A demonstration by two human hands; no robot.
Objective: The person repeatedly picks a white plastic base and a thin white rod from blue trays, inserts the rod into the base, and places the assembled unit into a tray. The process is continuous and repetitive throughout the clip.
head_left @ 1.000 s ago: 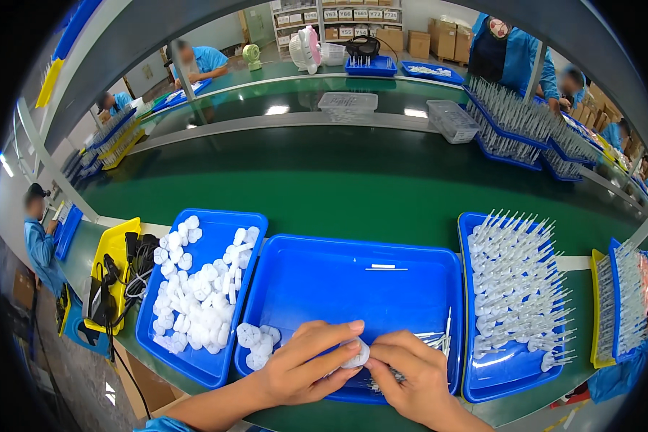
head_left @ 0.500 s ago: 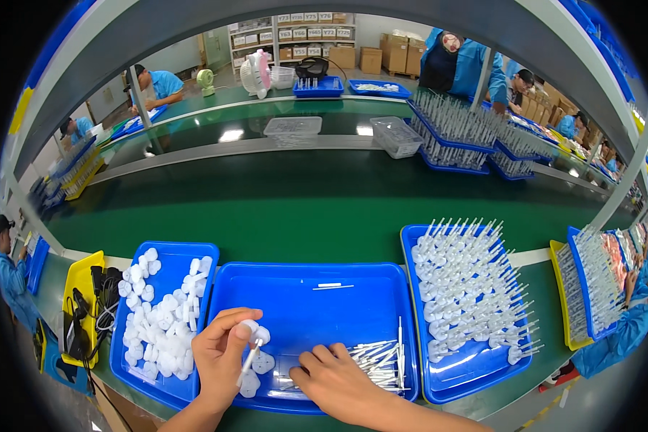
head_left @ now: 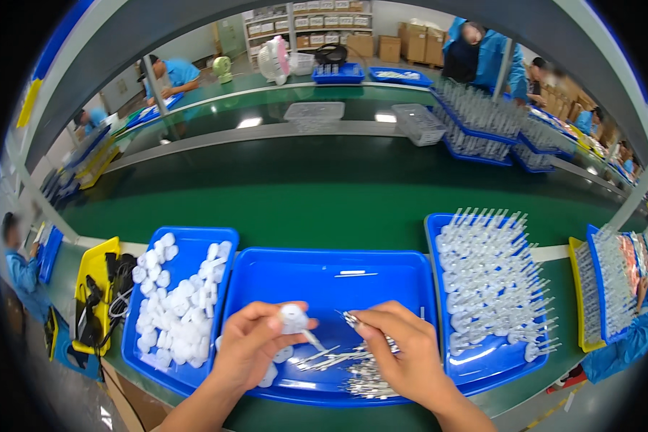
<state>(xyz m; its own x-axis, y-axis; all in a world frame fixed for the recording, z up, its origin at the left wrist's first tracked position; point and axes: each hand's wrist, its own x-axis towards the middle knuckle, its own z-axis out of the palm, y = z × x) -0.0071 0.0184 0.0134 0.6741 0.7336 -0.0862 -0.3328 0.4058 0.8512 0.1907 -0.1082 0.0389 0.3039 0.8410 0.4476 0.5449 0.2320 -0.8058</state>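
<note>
Over the middle blue tray [head_left: 295,281], my left hand [head_left: 245,349] pinches a white rounded plastic piece [head_left: 293,317] with a pale thin rod pointing down and to the right from it. My right hand [head_left: 410,353] is closed on a small thin rod [head_left: 349,318], held between thumb and fingertips just right of the white piece, not touching it. Below both hands, a loose heap of thin white and metallic rods [head_left: 371,376] lies in the tray. A few white rounded pieces [head_left: 268,374] sit beside my left hand, partly hidden by it.
A blue tray of loose white pieces [head_left: 183,309] stands left. On the right, another blue tray [head_left: 475,378] bears rows of white pieces with upright rods. A yellow bin [head_left: 86,270] holds black cables. Stacked trays [head_left: 475,119] and people are beyond the green bench [head_left: 295,187].
My right hand has lifted from the rod heap with a thin rod in its fingertips. My left hand has moved right, turning the white piece. The whole view has shifted slightly.
</note>
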